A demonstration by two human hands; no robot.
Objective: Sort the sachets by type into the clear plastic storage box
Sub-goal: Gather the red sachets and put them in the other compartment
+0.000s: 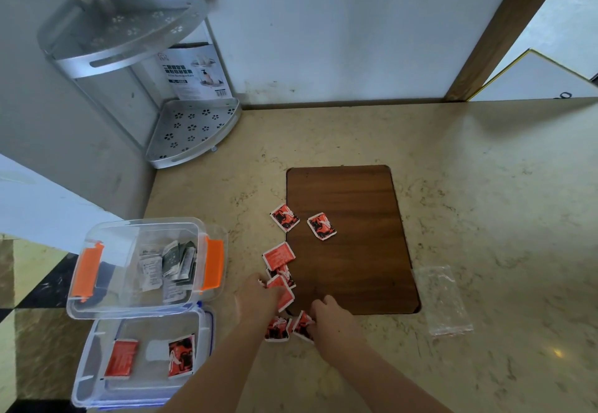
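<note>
— What's on the surface (485, 186)?
— A wooden board (349, 244), then two clear boxes at the left edge: the orange-clipped box (142, 267) holds pale and green sachets, the blue-clipped box (142, 357) two red ones.
— And the hands?
— Left hand (259, 296) grips red sachets (284, 293); right hand (330, 318) pinches another red sachet (302, 325) beside the board.

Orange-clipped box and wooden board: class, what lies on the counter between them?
In the head view, bare counter runs from the box until red sachets straddle the board edge.
</note>
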